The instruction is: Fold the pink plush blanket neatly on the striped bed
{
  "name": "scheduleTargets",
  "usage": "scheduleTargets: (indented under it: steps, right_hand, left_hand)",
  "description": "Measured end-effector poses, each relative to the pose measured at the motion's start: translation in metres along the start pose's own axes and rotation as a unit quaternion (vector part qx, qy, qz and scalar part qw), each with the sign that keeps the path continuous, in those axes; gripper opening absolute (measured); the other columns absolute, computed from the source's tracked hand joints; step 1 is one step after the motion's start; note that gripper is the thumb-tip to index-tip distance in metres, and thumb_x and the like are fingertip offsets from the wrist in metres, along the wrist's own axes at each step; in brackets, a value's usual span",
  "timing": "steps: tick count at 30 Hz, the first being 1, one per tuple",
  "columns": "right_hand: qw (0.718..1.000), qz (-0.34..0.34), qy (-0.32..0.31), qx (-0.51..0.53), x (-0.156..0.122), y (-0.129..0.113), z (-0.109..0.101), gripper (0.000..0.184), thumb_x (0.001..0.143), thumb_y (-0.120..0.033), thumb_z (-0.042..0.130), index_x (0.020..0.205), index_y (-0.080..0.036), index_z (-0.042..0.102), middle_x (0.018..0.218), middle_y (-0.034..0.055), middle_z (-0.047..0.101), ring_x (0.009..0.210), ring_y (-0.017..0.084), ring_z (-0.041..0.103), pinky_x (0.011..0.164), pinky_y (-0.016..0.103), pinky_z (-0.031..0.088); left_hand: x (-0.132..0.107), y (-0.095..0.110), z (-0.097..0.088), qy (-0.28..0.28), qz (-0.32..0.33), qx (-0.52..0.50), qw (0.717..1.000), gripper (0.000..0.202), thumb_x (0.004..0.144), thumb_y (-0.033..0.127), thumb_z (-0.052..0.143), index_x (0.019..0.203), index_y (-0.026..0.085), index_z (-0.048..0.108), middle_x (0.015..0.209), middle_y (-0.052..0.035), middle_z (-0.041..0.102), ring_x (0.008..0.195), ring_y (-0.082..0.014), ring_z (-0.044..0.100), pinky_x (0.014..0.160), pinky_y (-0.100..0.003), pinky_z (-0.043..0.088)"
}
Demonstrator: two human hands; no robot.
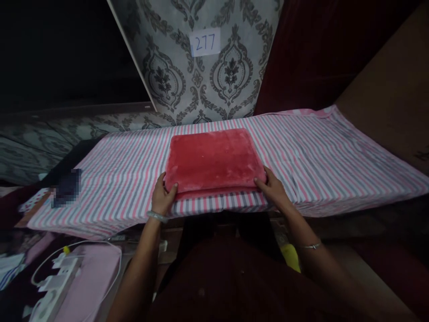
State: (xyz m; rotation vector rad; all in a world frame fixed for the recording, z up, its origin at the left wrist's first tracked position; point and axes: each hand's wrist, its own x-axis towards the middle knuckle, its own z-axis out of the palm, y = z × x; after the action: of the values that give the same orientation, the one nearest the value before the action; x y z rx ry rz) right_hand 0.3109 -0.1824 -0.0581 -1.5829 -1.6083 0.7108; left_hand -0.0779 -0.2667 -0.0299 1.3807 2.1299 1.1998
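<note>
A red plush pad (214, 156) lies flat on a striped cloth in front of me. It is rectangular with rounded corners, and a second red layer shows under its near edge. I cannot tell whether it is a cushion or a folded blanket. My left hand (164, 194) grips the near left corner, thumb on top and fingers round the side. At the near right corner, my right hand (271, 184) holds it the same way. The undersides of both grips are hidden.
Pink, grey and white stripes run across the cloth (318, 152) covering the table. A dark screen (67, 53) stands back left, beside a wall with a paper marked 277 (205, 42). A blurred dark object (67, 188) sits at left. Below is a white power strip (58, 286) with cables.
</note>
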Motion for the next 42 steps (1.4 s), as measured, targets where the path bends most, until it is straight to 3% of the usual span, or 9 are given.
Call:
scheduleTargets:
  steps: [6,9,12,15,18,23,28,33,42]
  right_hand:
    - [0.998,-0.021,-0.012,0.064,0.003,0.001,0.003,0.073,0.074,-0.052,0.063,0.137,-0.016,0.059,0.112,0.0119,0.072,0.103,0.032,0.067,0.096,0.047,0.054]
    - [0.994,-0.026,-0.063,0.083,0.003,0.009,-0.009,0.079,0.075,-0.057,0.065,0.143,-0.017,0.055,0.119,0.0128,0.070,0.109,0.032,0.066,0.096,0.047,0.055]
    - [0.997,-0.031,-0.041,0.061,0.018,0.006,-0.023,0.091,0.079,-0.062,0.064,0.154,-0.016,0.043,0.126,0.0164,0.067,0.110,0.034,0.066,0.092,0.051,0.057]
    - [0.991,-0.130,0.033,0.007,0.057,-0.026,-0.021,0.079,0.088,-0.059,0.055,0.154,-0.017,0.043,0.147,0.0171,0.054,0.133,0.035,0.052,0.109,0.056,0.045]
    - [0.975,-0.209,0.022,-0.065,0.105,-0.082,0.006,0.064,0.096,-0.048,0.049,0.152,-0.018,0.047,0.155,0.0137,0.046,0.146,0.032,0.037,0.122,0.052,0.030]
    - [0.957,-0.143,-0.047,-0.247,0.156,-0.156,0.063,0.049,0.103,-0.037,0.041,0.147,-0.020,0.054,0.157,0.0147,0.043,0.147,0.034,0.032,0.119,0.055,0.027]
    - [0.935,-0.127,-0.024,-0.329,0.160,-0.140,0.092,0.048,0.106,-0.040,0.034,0.135,-0.016,0.064,0.142,0.0175,0.058,0.138,0.036,0.041,0.115,0.057,0.025]
    - [0.938,-0.160,0.002,-0.308,0.160,-0.106,0.106,0.050,0.106,-0.042,0.032,0.137,-0.017,0.063,0.140,0.0165,0.059,0.133,0.036,0.043,0.116,0.058,0.024]
    - [0.928,-0.169,0.010,-0.331,0.166,-0.093,0.114,0.049,0.106,-0.042,0.032,0.133,-0.017,0.064,0.134,0.0150,0.063,0.131,0.035,0.044,0.115,0.056,0.023]
  left_hand:
    - [0.006,-0.003,0.008,-0.012,0.008,-0.100,0.995,0.062,0.078,0.038,0.064,0.135,0.019,0.054,0.128,-0.0110,0.066,0.119,-0.0274,0.063,0.109,-0.041,0.048]
    - [0.009,-0.015,-0.007,-0.059,-0.022,-0.138,0.988,0.072,0.077,0.048,0.068,0.141,0.019,0.052,0.131,-0.0141,0.064,0.119,-0.0308,0.063,0.105,-0.046,0.051]
    - [0.026,-0.011,-0.025,-0.025,-0.006,-0.090,0.996,0.084,0.076,0.052,0.070,0.151,0.023,0.044,0.146,-0.0164,0.054,0.129,-0.0346,0.057,0.107,-0.052,0.049]
    - [0.056,0.026,-0.024,0.016,0.122,0.001,0.992,0.078,0.084,0.049,0.063,0.154,0.022,0.042,0.160,-0.0132,0.042,0.149,-0.0333,0.036,0.123,-0.053,0.029]
    - [0.093,0.088,0.007,-0.029,0.218,0.069,0.973,0.070,0.091,0.042,0.056,0.155,0.018,0.041,0.161,-0.0138,0.041,0.153,-0.0309,0.028,0.127,-0.052,0.020]
    - [0.144,0.156,0.073,-0.096,0.203,0.243,0.944,0.062,0.095,0.037,0.050,0.155,0.021,0.043,0.164,-0.0149,0.036,0.155,-0.0356,0.022,0.126,-0.060,0.010]
    - [0.167,0.128,0.100,-0.149,0.128,0.336,0.921,0.061,0.100,0.049,0.039,0.153,0.021,0.046,0.163,-0.0174,0.038,0.155,-0.0400,0.021,0.123,-0.067,0.008]
    - [0.170,0.092,0.111,-0.126,0.148,0.327,0.925,0.064,0.101,0.053,0.032,0.153,0.020,0.045,0.160,-0.0185,0.042,0.151,-0.0405,0.029,0.122,-0.068,0.011]
    - [0.169,0.086,0.120,-0.124,0.132,0.363,0.914,0.065,0.102,0.056,0.026,0.154,0.021,0.044,0.159,-0.0154,0.044,0.149,-0.0362,0.033,0.123,-0.065,0.015]
